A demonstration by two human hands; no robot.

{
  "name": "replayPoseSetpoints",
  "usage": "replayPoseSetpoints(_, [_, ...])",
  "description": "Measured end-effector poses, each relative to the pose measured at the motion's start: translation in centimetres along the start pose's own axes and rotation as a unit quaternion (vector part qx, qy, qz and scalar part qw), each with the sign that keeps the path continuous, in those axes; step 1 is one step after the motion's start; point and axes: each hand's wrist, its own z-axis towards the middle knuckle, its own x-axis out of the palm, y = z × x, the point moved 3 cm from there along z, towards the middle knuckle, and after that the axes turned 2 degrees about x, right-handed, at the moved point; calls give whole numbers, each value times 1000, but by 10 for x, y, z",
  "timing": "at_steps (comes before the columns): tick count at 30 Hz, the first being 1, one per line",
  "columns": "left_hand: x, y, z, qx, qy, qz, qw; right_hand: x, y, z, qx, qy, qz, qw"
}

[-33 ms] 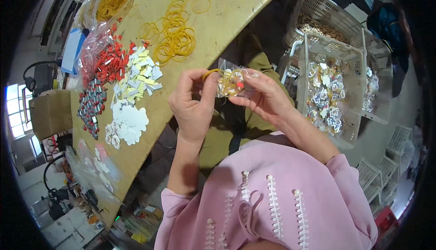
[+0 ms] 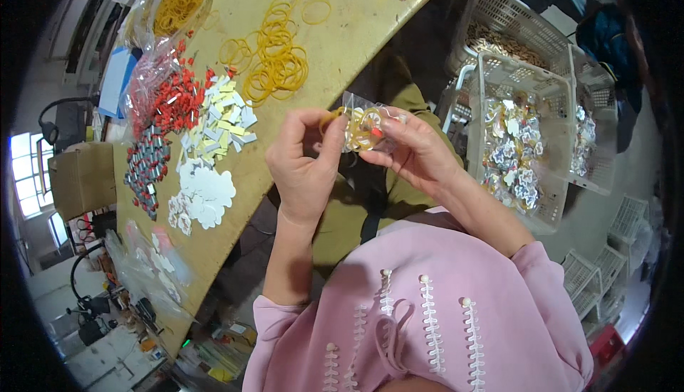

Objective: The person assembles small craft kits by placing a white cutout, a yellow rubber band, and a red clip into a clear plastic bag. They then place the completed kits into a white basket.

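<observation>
Over my lap, just off the table's edge, a small clear plastic bag (image 2: 360,114) is held between my hands. Yellow rubber bands, a white piece and a small red piece show through it. My right hand (image 2: 420,151) grips the bag from the right, thumb on top and fingers beneath. At the bag's left edge, my left hand (image 2: 305,168) is closed in a pinch, with a yellow rubber band (image 2: 328,118) showing between thumb and forefinger. Its other fingers are curled and partly hidden.
On the table (image 2: 356,7) lie loose rubber bands (image 2: 281,64), red-tipped grey parts (image 2: 147,164), pale yellow and grey strips (image 2: 221,118) and white cut-out shapes (image 2: 206,192). An open bag of rubber bands (image 2: 182,7) stands behind. At right, a plastic crate (image 2: 491,71) holds filled bags (image 2: 513,150).
My right thumb has slid slightly inward over the bag and its red piece. My left hand keeps its pinch, and the table shifts slightly in view.
</observation>
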Motion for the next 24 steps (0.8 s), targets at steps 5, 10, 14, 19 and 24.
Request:
replayPoseSetpoints(5, [-2, -13, 13, -25, 74, 32, 996, 8, 6, 7, -36, 18, -26, 999])
replayPoseSetpoints(10, [-11, -14, 24, -70, 55, -91, 992, 14, 5, 12, -37, 24, -39, 998])
replayPoseSetpoints(14, [-17, -13, 34, -132, 14, -204, 970, 22, 2, 19, -39, 49, -18, 998])
replayPoseSetpoints(19, [-12, -5, 41, -93, -20, -218, 971, 27, -1, 28, -40, 59, 12, 997])
replayPoseSetpoints(24, [-12, -11, 50, -48, -12, -168, 985, 36, -1, 33, -38, 78, -27, 996])
